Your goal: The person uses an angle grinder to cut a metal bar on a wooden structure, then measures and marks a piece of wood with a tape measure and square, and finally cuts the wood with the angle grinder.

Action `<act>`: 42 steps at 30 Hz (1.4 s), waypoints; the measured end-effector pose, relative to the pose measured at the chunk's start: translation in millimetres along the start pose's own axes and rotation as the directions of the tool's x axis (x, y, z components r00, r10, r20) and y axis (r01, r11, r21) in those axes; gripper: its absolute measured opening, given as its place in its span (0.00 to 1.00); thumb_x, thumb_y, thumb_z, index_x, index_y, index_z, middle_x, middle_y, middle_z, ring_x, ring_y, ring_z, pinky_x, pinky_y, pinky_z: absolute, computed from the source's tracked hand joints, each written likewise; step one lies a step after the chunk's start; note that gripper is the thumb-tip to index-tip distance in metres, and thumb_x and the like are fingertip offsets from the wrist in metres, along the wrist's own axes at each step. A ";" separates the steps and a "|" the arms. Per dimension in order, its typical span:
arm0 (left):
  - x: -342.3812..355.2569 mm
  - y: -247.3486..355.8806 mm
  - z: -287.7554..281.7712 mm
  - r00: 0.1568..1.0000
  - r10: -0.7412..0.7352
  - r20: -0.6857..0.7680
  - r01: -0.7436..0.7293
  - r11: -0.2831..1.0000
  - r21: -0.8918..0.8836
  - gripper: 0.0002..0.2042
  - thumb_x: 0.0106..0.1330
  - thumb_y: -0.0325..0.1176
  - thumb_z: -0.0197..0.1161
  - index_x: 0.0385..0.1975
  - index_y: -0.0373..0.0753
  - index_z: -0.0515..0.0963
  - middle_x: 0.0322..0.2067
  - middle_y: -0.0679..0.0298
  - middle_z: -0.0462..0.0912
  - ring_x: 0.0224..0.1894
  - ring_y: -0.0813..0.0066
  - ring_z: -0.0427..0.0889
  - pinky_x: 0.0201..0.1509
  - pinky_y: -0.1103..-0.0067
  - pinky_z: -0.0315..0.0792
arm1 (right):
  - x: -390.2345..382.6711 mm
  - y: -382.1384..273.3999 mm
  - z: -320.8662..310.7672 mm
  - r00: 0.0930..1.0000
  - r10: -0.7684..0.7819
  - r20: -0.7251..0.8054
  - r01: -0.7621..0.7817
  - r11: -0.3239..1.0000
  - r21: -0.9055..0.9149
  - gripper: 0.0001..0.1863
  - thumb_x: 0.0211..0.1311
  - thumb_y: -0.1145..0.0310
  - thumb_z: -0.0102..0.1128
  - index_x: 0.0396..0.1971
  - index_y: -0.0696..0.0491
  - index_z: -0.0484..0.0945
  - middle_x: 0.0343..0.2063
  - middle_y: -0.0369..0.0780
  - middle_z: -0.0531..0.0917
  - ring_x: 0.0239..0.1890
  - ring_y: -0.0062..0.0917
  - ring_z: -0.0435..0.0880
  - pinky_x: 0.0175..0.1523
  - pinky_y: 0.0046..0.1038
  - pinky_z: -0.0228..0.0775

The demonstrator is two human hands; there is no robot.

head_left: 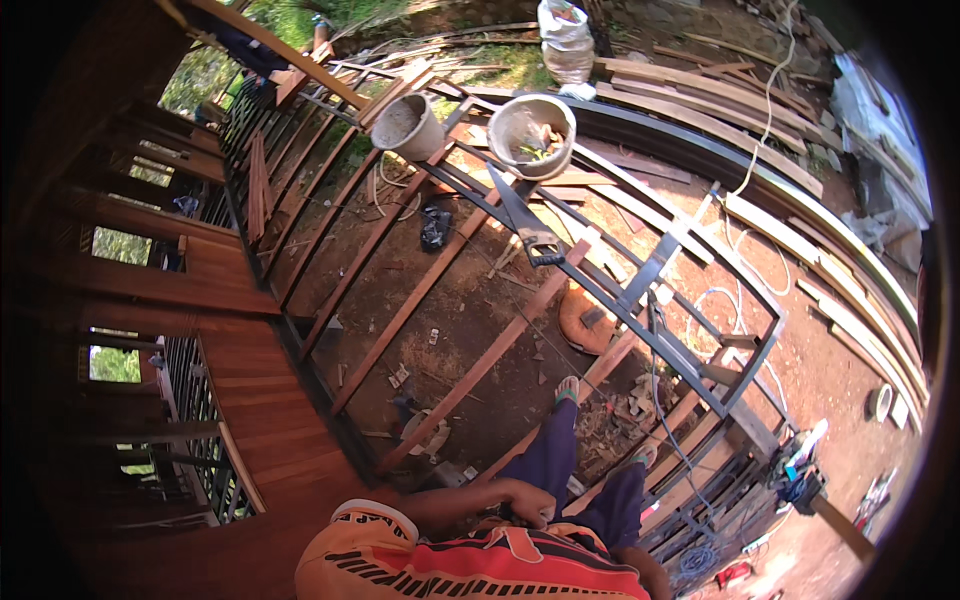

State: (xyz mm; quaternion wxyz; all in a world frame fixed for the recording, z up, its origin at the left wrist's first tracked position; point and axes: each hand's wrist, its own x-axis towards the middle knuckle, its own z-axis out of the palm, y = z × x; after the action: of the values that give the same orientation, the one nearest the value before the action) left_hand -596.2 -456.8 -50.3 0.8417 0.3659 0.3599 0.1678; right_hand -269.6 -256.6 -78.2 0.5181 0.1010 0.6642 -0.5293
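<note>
My left hand (530, 500) is curled closed near my waist, against my orange shirt; whether it holds anything is unclear. Part of my right arm or hand (645, 565) shows at the shirt's lower right, its fingers hidden. My feet in sandals (566, 392) rest on narrow wooden joists (510, 335) above bare soil. Farther forward, a hand saw with a black handle (545, 250) lies across the black metal frame (465, 185), near two grey buckets (405, 125), the right one (530, 165) holding scraps.
A wooden deck (230, 390) with railings fills the left. Stacked boards (700, 110), a white sack (566, 45) and plastic sheeting (875, 140) are along the back and right. A cable (655, 380) hangs over the frame, near tools (800, 480). Open gaps separate the joists.
</note>
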 end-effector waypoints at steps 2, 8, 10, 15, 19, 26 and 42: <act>-8.4 21.3 -11.1 0.995 -0.100 0.007 0.099 0.994 0.054 0.13 0.65 0.33 0.61 0.21 0.32 0.74 0.16 0.69 0.73 0.20 0.82 0.73 0.23 0.77 0.70 | -32.1 -61.0 -16.3 0.997 0.080 -0.019 -0.080 0.997 -0.014 0.29 0.63 0.43 0.59 0.54 0.49 0.83 0.48 0.49 0.87 0.52 0.46 0.85 0.58 0.41 0.76; 3.8 9.0 -30.0 0.952 -0.265 0.155 0.252 0.963 0.098 0.17 0.70 0.42 0.63 0.25 0.34 0.77 0.19 0.68 0.77 0.23 0.81 0.77 0.28 0.76 0.72 | -18.4 -82.0 0.2 0.991 0.130 -0.025 -0.129 0.991 0.027 0.23 0.61 0.62 0.61 0.56 0.51 0.79 0.44 0.53 0.86 0.50 0.49 0.85 0.54 0.47 0.77; 16.9 3.9 -48.8 0.946 -0.299 0.124 0.278 0.947 0.163 0.18 0.70 0.45 0.64 0.28 0.34 0.78 0.21 0.64 0.79 0.25 0.76 0.79 0.31 0.74 0.74 | -2.2 -77.0 -14.9 0.997 0.074 -0.010 -0.074 0.997 0.021 0.23 0.61 0.61 0.61 0.56 0.52 0.78 0.44 0.53 0.86 0.50 0.48 0.85 0.54 0.47 0.77; 62.4 -4.3 -137.4 0.974 -0.178 -0.143 0.226 0.847 0.481 0.21 0.69 0.49 0.65 0.31 0.33 0.79 0.31 0.51 0.82 0.36 0.54 0.83 0.43 0.64 0.75 | 139.1 8.7 -87.9 0.902 -0.025 -0.430 0.018 1.000 -0.020 0.19 0.61 0.60 0.63 0.50 0.51 0.78 0.41 0.49 0.86 0.47 0.48 0.86 0.49 0.48 0.79; 122.4 -86.6 -260.7 0.957 -0.200 -0.211 0.289 0.734 0.615 0.20 0.67 0.48 0.66 0.35 0.33 0.79 0.35 0.47 0.83 0.42 0.44 0.83 0.46 0.59 0.74 | 335.7 109.7 -198.7 0.639 -0.072 -0.766 -0.011 0.995 -0.104 0.20 0.58 0.68 0.61 0.50 0.58 0.76 0.46 0.53 0.81 0.48 0.50 0.84 0.51 0.48 0.78; 213.9 -193.3 -413.3 0.955 -0.130 -0.265 0.295 0.467 0.834 0.19 0.66 0.47 0.65 0.38 0.33 0.79 0.41 0.47 0.83 0.46 0.44 0.82 0.51 0.55 0.74 | 534.7 151.4 -396.1 -0.205 -0.005 -0.979 0.243 0.969 -0.056 0.10 0.61 0.68 0.58 0.38 0.56 0.84 0.36 0.46 0.87 0.44 0.44 0.85 0.50 0.48 0.73; 270.5 -171.5 -474.1 0.944 -0.325 0.050 0.051 0.296 0.954 0.22 0.66 0.53 0.67 0.35 0.34 0.80 0.31 0.51 0.83 0.37 0.56 0.84 0.41 0.65 0.75 | 449.7 238.3 -318.7 0.190 0.043 -0.981 0.026 0.998 0.049 0.25 0.67 0.59 0.64 0.49 0.60 0.63 0.40 0.57 0.81 0.43 0.54 0.84 0.50 0.49 0.75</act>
State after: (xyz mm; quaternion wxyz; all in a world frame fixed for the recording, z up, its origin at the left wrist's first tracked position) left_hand -753.3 -190.4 -531.7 0.5198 0.7579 0.3284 -0.2181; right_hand -491.4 -85.6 -609.4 -0.0231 0.4324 0.8270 -0.3587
